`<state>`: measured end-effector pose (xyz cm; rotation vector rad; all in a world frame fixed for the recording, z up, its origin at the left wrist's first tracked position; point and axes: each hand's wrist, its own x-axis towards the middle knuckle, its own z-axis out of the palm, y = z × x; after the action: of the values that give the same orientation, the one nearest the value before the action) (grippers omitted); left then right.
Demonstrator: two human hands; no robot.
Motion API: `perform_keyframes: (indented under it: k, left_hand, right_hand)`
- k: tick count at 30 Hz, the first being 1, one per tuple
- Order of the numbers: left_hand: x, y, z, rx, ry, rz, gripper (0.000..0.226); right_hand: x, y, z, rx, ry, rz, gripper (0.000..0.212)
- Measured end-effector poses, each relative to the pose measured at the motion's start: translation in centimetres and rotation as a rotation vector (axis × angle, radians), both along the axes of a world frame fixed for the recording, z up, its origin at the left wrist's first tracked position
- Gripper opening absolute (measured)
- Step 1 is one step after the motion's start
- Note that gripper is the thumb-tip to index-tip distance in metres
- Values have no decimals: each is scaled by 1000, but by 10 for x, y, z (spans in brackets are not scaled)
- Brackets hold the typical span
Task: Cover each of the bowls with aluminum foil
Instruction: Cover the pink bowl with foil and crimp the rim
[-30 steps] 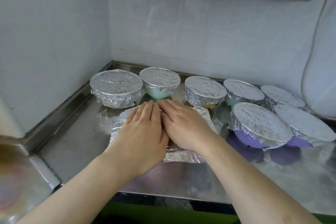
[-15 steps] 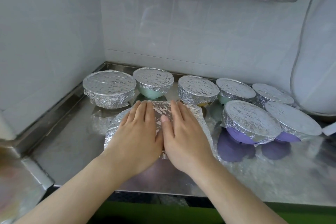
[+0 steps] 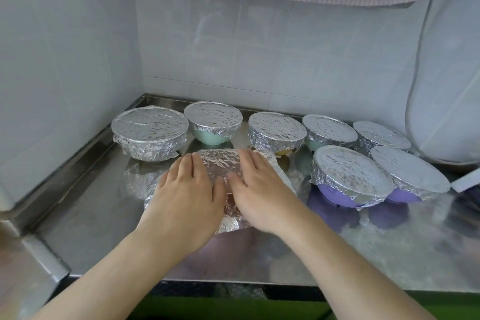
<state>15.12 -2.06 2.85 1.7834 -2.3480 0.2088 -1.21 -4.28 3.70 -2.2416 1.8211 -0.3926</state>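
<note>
On the far left a white wall stands beside the shiny metal tabletop. The first thing on the tabletop is a big round bowl wrapped all the way down in foil. Just to its right sits a green bowl with a foil top.

In front of these two, near the middle, is the bowl being covered now. A sheet of foil lies over it and hides it, so its color is hard to tell. The left hand lies flat on the left part of the foil with its fingers straight and a little spread. The right hand lies flat on the right part, also with straight fingers, and its thumb points toward the left hand. Both hands press down on the foil, with a strip of crinkly foil showing between them. Loose foil edges stick out near the wrists and on the right side.

Behind the right hand is another foil-wrapped bowl with a bit of yellow at the bottom. Next comes a second green bowl with a foil top, then a small fully wrapped bowl at the back. In front of those sit two purple bowls, one just beside the other, both with foil tops. On the far right a white cord hangs down the wall.
</note>
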Motion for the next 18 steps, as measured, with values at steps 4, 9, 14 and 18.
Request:
perform_keyframes:
  k: [4, 9, 14, 18]
  left_hand:
    - [0, 3, 6, -55, 22, 7, 97]
    - [9, -10, 1, 1, 251, -51, 71]
    - [9, -14, -3, 66, 154, -144, 89]
    - [3, -11, -8, 50, 198, -73, 84]
  right_hand:
    - [4, -19, -1, -40, 82, -32, 61]
    - [-5, -20, 5, -62, 39, 169, 59]
    - [-12, -16, 14, -60, -23, 174, 57]
    - [11, 1, 8, -27, -34, -87, 54]
